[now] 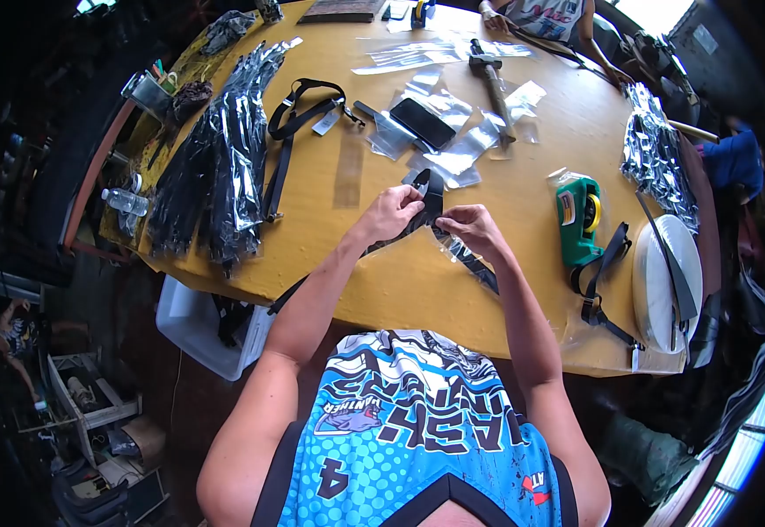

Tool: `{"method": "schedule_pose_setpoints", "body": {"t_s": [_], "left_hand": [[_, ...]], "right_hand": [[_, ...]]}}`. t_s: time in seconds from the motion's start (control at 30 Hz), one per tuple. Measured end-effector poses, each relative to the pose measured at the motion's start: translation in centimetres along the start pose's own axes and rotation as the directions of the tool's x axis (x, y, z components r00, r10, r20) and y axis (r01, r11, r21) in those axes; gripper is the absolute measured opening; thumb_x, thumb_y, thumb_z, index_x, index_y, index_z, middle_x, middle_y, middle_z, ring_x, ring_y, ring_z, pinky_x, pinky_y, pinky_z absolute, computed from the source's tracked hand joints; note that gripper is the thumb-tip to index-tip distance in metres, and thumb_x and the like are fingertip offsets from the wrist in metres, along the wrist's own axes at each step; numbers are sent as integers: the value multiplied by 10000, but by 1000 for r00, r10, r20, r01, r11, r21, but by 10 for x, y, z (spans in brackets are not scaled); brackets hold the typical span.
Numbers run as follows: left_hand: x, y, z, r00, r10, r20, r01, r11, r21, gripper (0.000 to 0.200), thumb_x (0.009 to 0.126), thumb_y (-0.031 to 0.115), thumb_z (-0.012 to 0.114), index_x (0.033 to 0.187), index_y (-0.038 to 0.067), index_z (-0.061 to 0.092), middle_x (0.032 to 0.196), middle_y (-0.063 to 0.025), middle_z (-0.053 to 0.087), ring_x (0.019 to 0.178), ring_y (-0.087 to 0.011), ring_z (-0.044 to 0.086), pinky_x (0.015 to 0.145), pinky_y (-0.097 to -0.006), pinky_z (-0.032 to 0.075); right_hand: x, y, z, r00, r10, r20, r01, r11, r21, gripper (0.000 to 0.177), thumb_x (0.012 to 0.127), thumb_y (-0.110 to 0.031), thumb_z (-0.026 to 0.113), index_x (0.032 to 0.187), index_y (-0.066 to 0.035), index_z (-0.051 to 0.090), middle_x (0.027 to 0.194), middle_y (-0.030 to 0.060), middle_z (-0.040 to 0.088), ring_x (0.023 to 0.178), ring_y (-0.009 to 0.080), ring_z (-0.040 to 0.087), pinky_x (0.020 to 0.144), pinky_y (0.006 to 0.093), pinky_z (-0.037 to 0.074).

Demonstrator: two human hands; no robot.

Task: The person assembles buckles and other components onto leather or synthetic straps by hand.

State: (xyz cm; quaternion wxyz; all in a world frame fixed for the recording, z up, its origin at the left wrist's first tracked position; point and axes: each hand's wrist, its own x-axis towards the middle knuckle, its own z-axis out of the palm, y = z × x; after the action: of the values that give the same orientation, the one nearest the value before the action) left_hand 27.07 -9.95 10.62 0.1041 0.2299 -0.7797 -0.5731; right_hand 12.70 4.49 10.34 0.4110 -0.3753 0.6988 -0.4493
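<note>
Over the near middle of the table, my left hand (391, 213) pinches a black strap (435, 187), which bends into a loop at the fingertips. Just to its right, my right hand (473, 230) has thumb and fingers closed at the strap's other side. Clear plastic shows around the strap below my hands. One black length (479, 270) runs down under my right forearm, and another passes beneath the left one. Beyond my hands lie clear plastic sleeves (466, 158) with a black phone (423, 123) on them.
A hammer (491, 88) lies beyond the phone. Bundles of plastic-wrapped black straps (237, 149) are at left, others (655, 145) at right. Loose straps (281, 149) lie nearby. A green tape dispenser (578, 220) and round white disc (663, 281) stand right. A person's arm (606, 61) shows opposite.
</note>
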Motion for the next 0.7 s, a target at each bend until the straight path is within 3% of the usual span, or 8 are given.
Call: {"method": "schedule_pose_setpoints", "body": {"t_s": [0.23, 0.33, 0.5, 0.7], "left_hand": [[-2, -3, 4, 1000, 3, -25, -6, 994, -113, 131, 875, 79, 546, 943, -28, 579, 769, 17, 562, 677, -32, 487, 603, -189, 409], [-4, 0, 4, 1000, -6, -4, 5, 996, -88, 140, 876, 84, 548, 948, -31, 579, 790, 9, 579, 705, -34, 508, 629, -187, 423], [-7, 0, 4, 1000, 3, 4, -2, 988, -153, 161, 864, 84, 565, 968, -39, 578, 801, 1, 588, 718, -40, 522, 643, -188, 434], [-9, 4, 5, 999, -3, 39, 9, 987, -161, 176, 844, 78, 592, 967, -49, 588, 809, -19, 615, 722, -52, 548, 653, -198, 448]], "right_hand": [[4, 9, 4, 1000, 11, 21, -12, 998, 64, 235, 765, -210, 703, 838, 12, 676, 701, 2, 640, 623, 50, 524, 576, 234, 436], [6, 11, 2, 998, 36, 46, -34, 998, -58, 245, 762, -217, 707, 848, 10, 679, 717, 10, 651, 632, 54, 537, 572, 233, 435], [1, 10, 2, 1000, -4, -22, 7, 987, 162, 262, 767, -228, 708, 861, 15, 680, 722, 17, 649, 636, 61, 536, 576, 229, 429], [-2, 3, 1, 999, 50, -21, -46, 989, 139, 269, 774, -224, 702, 880, 21, 676, 738, 24, 650, 648, 64, 536, 597, 227, 434]]}}
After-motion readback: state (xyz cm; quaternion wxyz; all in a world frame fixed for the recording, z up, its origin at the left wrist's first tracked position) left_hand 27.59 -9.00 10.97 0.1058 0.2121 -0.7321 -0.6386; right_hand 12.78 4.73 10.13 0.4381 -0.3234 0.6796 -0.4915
